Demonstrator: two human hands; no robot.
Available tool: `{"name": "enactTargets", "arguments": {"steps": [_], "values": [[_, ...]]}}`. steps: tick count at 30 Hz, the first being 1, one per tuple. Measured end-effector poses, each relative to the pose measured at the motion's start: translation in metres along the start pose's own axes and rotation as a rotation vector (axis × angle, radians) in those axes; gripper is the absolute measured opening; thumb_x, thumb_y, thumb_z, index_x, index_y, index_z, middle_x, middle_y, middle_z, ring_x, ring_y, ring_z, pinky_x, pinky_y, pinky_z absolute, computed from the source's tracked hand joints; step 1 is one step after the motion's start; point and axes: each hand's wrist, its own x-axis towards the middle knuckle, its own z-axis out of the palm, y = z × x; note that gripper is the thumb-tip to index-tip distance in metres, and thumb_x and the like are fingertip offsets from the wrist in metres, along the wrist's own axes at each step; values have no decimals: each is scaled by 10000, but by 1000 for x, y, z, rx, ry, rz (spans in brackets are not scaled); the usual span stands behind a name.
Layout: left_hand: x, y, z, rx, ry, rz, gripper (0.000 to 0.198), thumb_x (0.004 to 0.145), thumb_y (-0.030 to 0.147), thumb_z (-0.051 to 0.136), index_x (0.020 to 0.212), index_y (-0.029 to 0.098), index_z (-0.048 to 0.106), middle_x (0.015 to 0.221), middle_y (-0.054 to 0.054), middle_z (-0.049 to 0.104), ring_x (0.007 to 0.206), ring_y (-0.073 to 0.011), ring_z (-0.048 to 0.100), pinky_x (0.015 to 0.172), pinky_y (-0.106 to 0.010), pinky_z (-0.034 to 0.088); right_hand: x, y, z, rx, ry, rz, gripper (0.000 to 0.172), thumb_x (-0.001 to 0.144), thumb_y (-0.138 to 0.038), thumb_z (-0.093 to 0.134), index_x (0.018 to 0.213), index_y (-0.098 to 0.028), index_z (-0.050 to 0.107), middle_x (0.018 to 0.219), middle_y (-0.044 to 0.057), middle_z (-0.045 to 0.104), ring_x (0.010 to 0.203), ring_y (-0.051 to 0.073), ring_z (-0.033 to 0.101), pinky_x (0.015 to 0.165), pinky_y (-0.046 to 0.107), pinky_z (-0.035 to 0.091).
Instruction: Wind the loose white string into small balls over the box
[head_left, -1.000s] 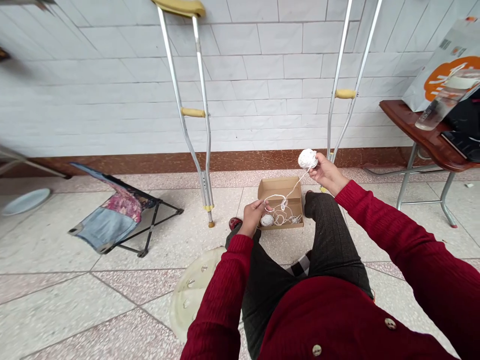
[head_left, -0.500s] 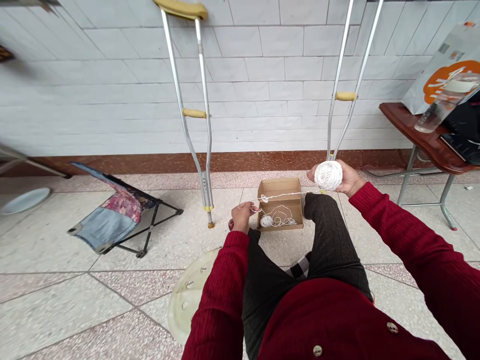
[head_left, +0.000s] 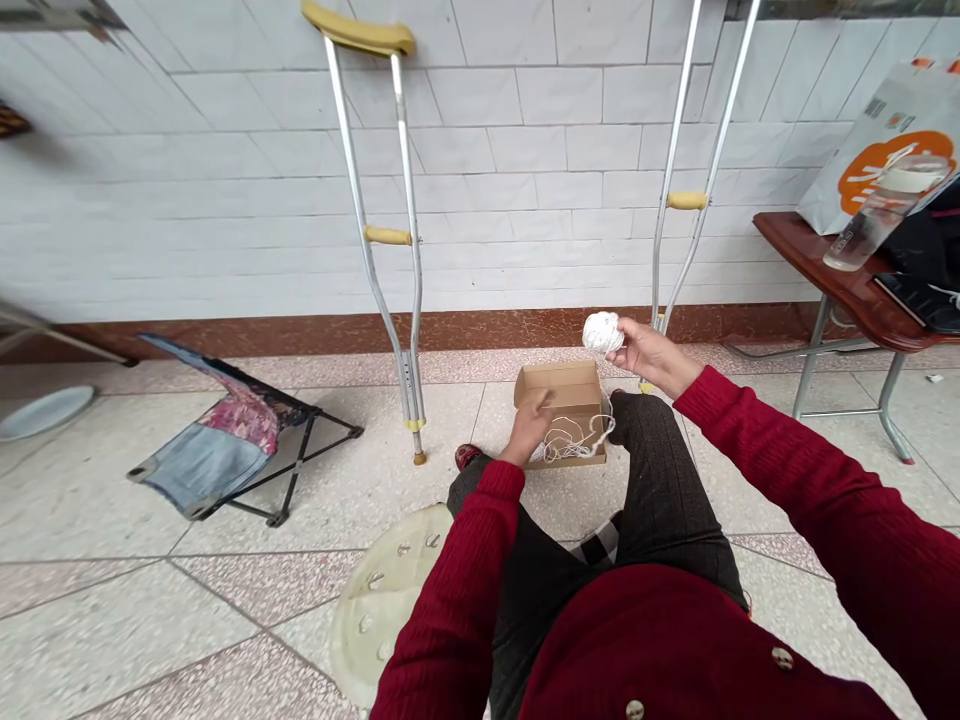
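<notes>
A ball of white yarn is held up by my right hand, its fingers pressed on the ball's right side. Below it an open cardboard box stands on the floor, with loose loops of white yarn inside and a strand over its right edge. My left hand is over the box's left side, hiding part of the yarn there. Its finger and thumb look apart, and no strand shows between them.
Two crutches lean on the tiled wall. A folding stool stands left, a pale plastic stool beside my leg. At right, a brown seat bears a bottle and a bag.
My right hand has moved left with the yarn ball and turned it. My left hand has moved right, over the box, and let go of the strand. The taut strand between the hands now hangs loose.
</notes>
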Motion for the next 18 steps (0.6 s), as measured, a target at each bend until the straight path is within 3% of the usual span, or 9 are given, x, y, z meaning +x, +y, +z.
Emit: {"name": "enactTargets", "arguments": {"steps": [3,5,6,8,10,18], "values": [[-10,47,18,-282,-209,294,511,820,252,599,1325,193,541,1314,-91,620,1227,-219,563,1026,-331,431,-1,22,3,-120,23,-9,91,840,-159,623,930,-144,617,730,54,673,508,101,586,432,190,493],[-21,70,26,-335,-268,316,457,804,332,659,1230,175,608,1154,-99,700,1091,-236,635,963,-349,465,-3,27,3,-178,22,-43,95,824,-163,645,916,-155,621,735,42,673,515,98,593,447,190,512],[-28,77,28,-331,-270,313,358,816,377,649,1089,147,671,991,-98,738,979,-234,669,927,-353,477,-5,27,3,-198,29,-70,98,814,-160,649,908,-161,621,745,34,671,533,98,600,458,192,526],[-41,83,30,-336,-271,302,319,840,441,613,844,132,692,725,-69,714,811,-218,679,867,-348,492,-6,24,0,-224,56,-115,116,786,-138,652,890,-172,614,772,20,665,588,104,617,502,213,566],[-54,81,28,-375,-272,279,347,854,469,586,758,145,666,601,-38,661,727,-207,670,817,-342,503,-7,21,-7,-234,83,-116,162,748,-103,656,878,-178,595,802,13,662,642,114,634,560,255,603],[-86,80,10,-429,-251,225,330,873,466,563,801,160,663,602,-33,654,724,-208,666,800,-342,501,-2,45,-33,-270,219,-15,249,705,-76,684,881,-176,541,793,27,662,653,132,654,552,258,600]]}}
